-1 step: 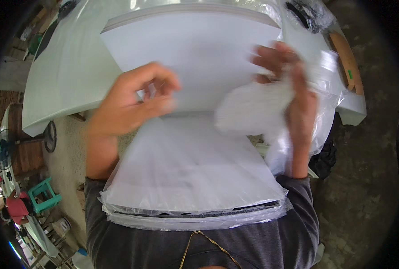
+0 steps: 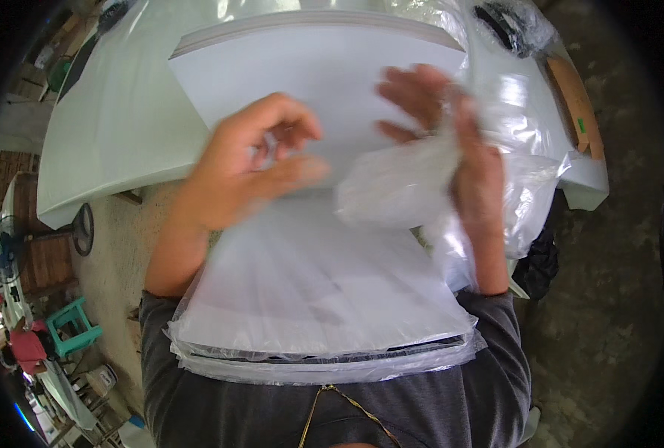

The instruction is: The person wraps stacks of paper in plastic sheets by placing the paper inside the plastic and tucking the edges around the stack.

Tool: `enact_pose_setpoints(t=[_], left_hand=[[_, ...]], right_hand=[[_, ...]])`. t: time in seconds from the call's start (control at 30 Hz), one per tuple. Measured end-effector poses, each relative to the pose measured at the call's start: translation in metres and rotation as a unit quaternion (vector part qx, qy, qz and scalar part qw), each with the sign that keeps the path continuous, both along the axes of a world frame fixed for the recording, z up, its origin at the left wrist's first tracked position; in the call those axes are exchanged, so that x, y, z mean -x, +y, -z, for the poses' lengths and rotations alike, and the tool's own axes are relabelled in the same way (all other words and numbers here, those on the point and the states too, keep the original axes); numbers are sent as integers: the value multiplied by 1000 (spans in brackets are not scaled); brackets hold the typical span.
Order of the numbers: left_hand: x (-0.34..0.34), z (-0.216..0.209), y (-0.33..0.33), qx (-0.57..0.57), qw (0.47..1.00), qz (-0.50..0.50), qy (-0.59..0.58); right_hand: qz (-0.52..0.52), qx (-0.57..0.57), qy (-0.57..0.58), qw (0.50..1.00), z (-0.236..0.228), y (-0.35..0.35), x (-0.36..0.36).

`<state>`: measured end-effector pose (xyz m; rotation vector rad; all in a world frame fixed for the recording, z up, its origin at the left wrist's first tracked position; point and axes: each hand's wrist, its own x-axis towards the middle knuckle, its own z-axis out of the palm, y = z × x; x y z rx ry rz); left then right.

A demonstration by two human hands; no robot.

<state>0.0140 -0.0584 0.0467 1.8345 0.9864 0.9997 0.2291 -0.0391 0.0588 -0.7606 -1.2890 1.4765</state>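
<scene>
My left hand (image 2: 261,153) hovers over a stack of white sheets (image 2: 272,75). Its fingers are curled with a gap to the thumb, and nothing shows between them. Across from it, my right hand (image 2: 470,145) has crumpled clear plastic film (image 2: 399,183) caught in it, blurred by motion, so the exact hold is hard to see. The film hangs down past the wrist. Against my body, below both hands, rests a pile of white sheets in clear plastic sleeves (image 2: 317,306), whose sleeve edges lie toward me.
A pale table (image 2: 123,142) carries the stack. More clear film (image 2: 530,149) lies on its right side, beside a brown cardboard strip (image 2: 571,97). A black bundle in plastic (image 2: 515,26) is at the back right. To the left are a green stool (image 2: 74,328) and another person (image 2: 27,347).
My left hand has moved right and slightly up. My right hand has moved left with the film, so the two hands are closer together.
</scene>
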Motion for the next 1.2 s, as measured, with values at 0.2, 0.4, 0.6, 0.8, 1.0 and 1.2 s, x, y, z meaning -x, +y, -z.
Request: enact_pose_setpoints(t=[0.2,0.4,0.6,0.8,1.0,1.2], left_hand=[[-43,18,1,79,996,-37,-20],[-37,26,7,154,982,-88,-62],[-37,37,6,76,991,-101,-36],[-38,35,5,130,973,-93,-166],[-42,37,3,62,982,-156,-91],[-39,36,3,-2,990,-125,-67]], right_hand=[[-123,128,126,976,31,5,14],[-138,214,93,963,36,9,4],[-67,193,38,978,43,7,8],[-38,179,11,983,44,5,7],[-51,206,42,976,40,3,10],[-24,203,47,978,48,5,9]])
